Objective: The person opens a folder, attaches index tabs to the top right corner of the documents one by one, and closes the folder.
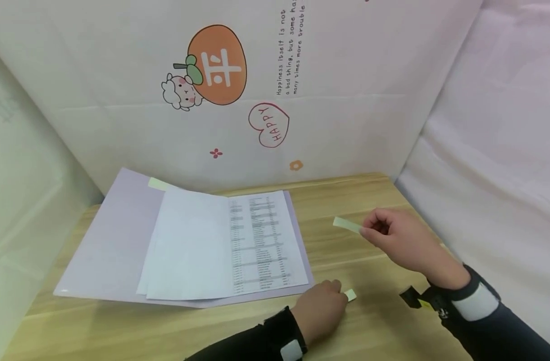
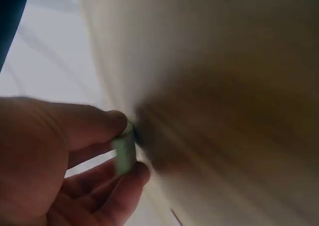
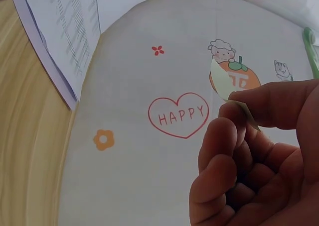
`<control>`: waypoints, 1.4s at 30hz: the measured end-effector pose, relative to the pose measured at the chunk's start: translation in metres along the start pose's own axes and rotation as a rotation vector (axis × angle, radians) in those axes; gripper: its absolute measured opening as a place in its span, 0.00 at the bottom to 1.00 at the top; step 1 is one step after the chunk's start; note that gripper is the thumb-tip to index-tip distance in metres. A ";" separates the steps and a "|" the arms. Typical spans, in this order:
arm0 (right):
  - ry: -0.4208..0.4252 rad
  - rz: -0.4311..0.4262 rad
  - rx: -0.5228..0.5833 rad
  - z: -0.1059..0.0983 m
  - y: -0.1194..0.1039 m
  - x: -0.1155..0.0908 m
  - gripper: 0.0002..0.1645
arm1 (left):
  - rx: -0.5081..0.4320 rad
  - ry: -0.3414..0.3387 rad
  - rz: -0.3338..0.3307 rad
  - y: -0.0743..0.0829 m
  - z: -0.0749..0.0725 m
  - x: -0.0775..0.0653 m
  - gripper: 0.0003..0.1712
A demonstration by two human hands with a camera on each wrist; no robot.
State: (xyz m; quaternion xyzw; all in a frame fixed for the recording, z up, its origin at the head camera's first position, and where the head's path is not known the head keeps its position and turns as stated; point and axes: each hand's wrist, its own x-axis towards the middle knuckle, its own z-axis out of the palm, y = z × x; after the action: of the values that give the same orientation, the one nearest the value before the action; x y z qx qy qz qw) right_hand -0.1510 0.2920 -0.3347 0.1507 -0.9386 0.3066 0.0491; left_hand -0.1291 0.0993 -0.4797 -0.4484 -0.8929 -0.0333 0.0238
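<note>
My right hand (image 1: 403, 240) is raised over the right part of the table, pinching one end of a pale green sticky note strip (image 1: 346, 224) between thumb and forefinger. The strip points left; up close in the right wrist view the note (image 3: 222, 81) looks slightly bent. Low by the folder's lower right corner, my left hand (image 1: 322, 308) holds a small pale green sticky note pad (image 1: 351, 295). In the left wrist view, thumb and fingertips grip this pad (image 2: 124, 154) from either side. A lilac folder (image 1: 108, 235) lies spread out, with a printed page (image 1: 261, 240) on its right side.
A blank white sheet (image 1: 189, 245) is turned over to the left inside the folder. Another pale green strip (image 1: 157, 184) sticks out at the folder's upper edge. Wood-grain table (image 1: 347, 195) surrounds it, with a printed white cloth (image 1: 347, 100) behind and cloth at both sides.
</note>
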 end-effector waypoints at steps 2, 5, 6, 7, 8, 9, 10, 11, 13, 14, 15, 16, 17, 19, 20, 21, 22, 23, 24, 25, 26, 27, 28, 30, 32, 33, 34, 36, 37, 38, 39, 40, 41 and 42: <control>-0.001 0.009 -0.002 0.001 0.001 -0.001 0.08 | 0.034 -0.051 0.043 0.002 0.000 0.003 0.06; 0.008 0.013 -0.009 0.002 0.003 -0.002 0.08 | 0.135 -0.097 0.121 0.003 -0.002 0.006 0.08; 0.012 0.012 -0.013 0.002 0.004 -0.002 0.08 | 0.170 -0.106 0.145 0.004 -0.003 0.006 0.09; 0.015 0.014 -0.015 0.003 0.005 -0.003 0.08 | 0.199 -0.108 0.164 0.004 -0.004 0.007 0.09; 0.018 0.015 -0.014 0.003 0.006 -0.003 0.08 | 0.220 -0.111 0.176 0.004 -0.006 0.007 0.09; 0.020 0.016 -0.016 0.004 0.007 -0.003 0.08 | 0.228 -0.124 0.184 0.004 -0.008 0.008 0.08; 0.021 0.016 -0.017 0.005 0.008 -0.004 0.08 | 0.223 -0.142 0.188 0.005 -0.009 0.010 0.07; 0.023 0.017 -0.017 0.005 0.009 -0.004 0.08 | 0.208 -0.161 0.188 0.006 -0.011 0.011 0.06; 0.025 0.023 -0.012 0.007 0.011 -0.005 0.08 | 0.172 -0.197 0.183 0.008 -0.014 0.013 0.06; 0.028 0.025 -0.010 0.007 0.013 -0.005 0.07 | 0.161 -0.213 0.180 0.009 -0.015 0.015 0.06; 0.029 0.028 -0.008 0.008 0.014 -0.005 0.08 | 0.156 -0.224 0.178 0.010 -0.015 0.015 0.06; 0.031 0.031 -0.006 0.008 0.015 -0.005 0.07 | 0.157 -0.226 0.176 0.010 -0.016 0.016 0.08; 0.033 0.036 -0.003 0.008 0.016 -0.005 0.07 | 0.158 -0.228 0.173 0.011 -0.016 0.017 0.09; 0.037 0.039 0.001 0.008 0.018 -0.005 0.07 | 0.163 -0.243 0.162 0.012 -0.016 0.019 0.13; 0.038 0.043 0.003 0.008 0.018 -0.005 0.07 | 0.164 -0.250 0.155 0.012 -0.016 0.021 0.15; 0.038 0.047 0.005 0.009 0.018 -0.005 0.07 | 0.160 -0.263 0.148 0.012 -0.016 0.024 0.18; 0.041 0.050 0.004 0.009 0.018 -0.005 0.07 | 0.154 -0.277 0.140 0.012 -0.015 0.028 0.20; 0.041 0.054 0.004 0.009 0.018 -0.004 0.07 | 0.146 -0.293 0.130 0.013 -0.014 0.032 0.23; 0.040 0.057 0.004 0.009 0.018 -0.004 0.08 | 0.139 -0.309 0.120 0.013 -0.014 0.036 0.25; 0.039 0.060 0.005 0.009 0.018 -0.004 0.08 | 0.135 -0.321 0.110 0.013 -0.012 0.041 0.27; 0.040 0.066 0.000 0.009 0.017 -0.003 0.08 | 0.131 -0.329 0.098 0.014 -0.010 0.045 0.29; 0.041 0.067 -0.001 0.009 0.017 -0.003 0.08 | 0.134 -0.338 0.090 0.014 -0.008 0.050 0.30; 0.043 0.067 -0.004 0.009 0.017 -0.002 0.09 | 0.136 -0.343 0.079 0.015 -0.006 0.054 0.31; 0.041 0.067 -0.002 0.010 0.016 -0.002 0.09 | 0.135 -0.359 0.057 0.015 -0.003 0.061 0.33; 0.040 0.065 0.003 0.011 0.016 -0.001 0.09 | 0.137 -0.363 0.039 0.016 -0.001 0.066 0.34; 0.039 0.065 0.008 0.012 0.016 -0.001 0.09 | 0.138 -0.368 0.037 0.016 -0.003 0.067 0.34; 0.038 0.067 0.012 0.013 0.016 0.000 0.09 | 0.137 -0.378 0.033 0.016 -0.002 0.069 0.34; 0.034 0.070 0.024 0.014 0.016 0.000 0.08 | 0.139 -0.403 0.025 0.016 -0.003 0.073 0.35; 0.034 0.071 0.027 0.015 0.015 0.000 0.09 | 0.133 -0.417 0.022 0.016 -0.005 0.074 0.35; 0.033 0.073 0.033 0.016 0.015 0.000 0.09 | 0.131 -0.431 0.022 0.016 -0.008 0.075 0.36; 0.033 0.073 0.038 0.016 0.015 0.001 0.09 | 0.132 -0.448 0.014 0.017 -0.010 0.076 0.36; 0.033 0.072 0.041 0.017 0.015 0.001 0.09 | 0.129 -0.464 0.003 0.017 -0.011 0.077 0.36; 0.032 0.071 0.047 0.018 0.015 0.001 0.09 | 0.126 -0.475 -0.005 0.018 -0.014 0.077 0.36; 0.031 0.070 0.051 0.019 0.014 0.001 0.09 | 0.127 -0.484 -0.013 0.018 -0.016 0.077 0.36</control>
State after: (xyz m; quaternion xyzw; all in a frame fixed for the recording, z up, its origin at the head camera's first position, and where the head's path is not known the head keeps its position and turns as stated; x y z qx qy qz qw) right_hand -0.1569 0.2917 -0.3575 0.1143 -0.9342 0.3344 0.0489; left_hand -0.1604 0.1710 -0.4578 -0.4353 -0.8758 0.1309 -0.1627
